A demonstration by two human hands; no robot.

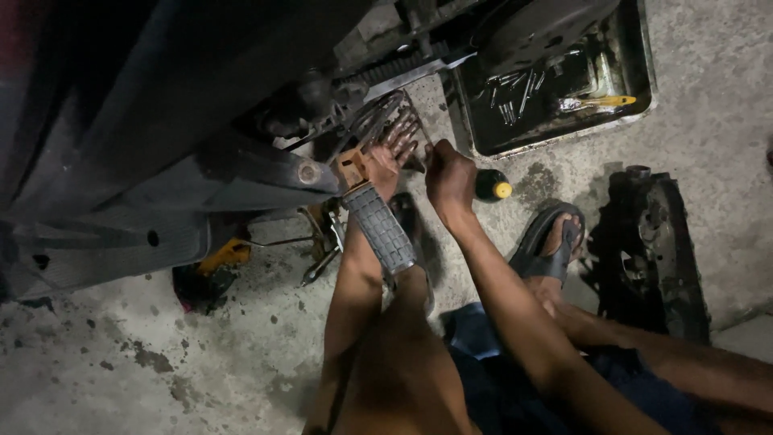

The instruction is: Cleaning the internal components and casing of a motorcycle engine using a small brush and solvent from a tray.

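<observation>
Head view, looking down at both bare hands working under a dark motorcycle body (161, 121) on a stained concrete floor (161, 379). Left hand (392, 153) up at a curved set of dark metal rods or springs (378, 117) beneath the engine area, greasy fingers (407, 137) spread and resting against them, nothing clearly pinched. Right hand (449, 179) just beside it, closed into a fist; cannot tell what sits inside the grip, too dark. Grey ribbed rubber footpeg (380, 228) on an orange-rusty bracket (352, 167), folded out from the frame, crossing in front of left forearm. Small dark bottle with yellow cap (493, 187) on floor just right of right hand. Black oily metal tray (644, 84) further up right, holding loose bolts (511, 97) and a yellow-handled tool (600, 102). Dark greasy engine cover part (652, 250) lying on floor at right. Foot in black sandal (551, 242) between bottle and cover. Yellow-and-black tool (217, 258) and metal spanners (326, 250) lying near under the bike at left.
</observation>
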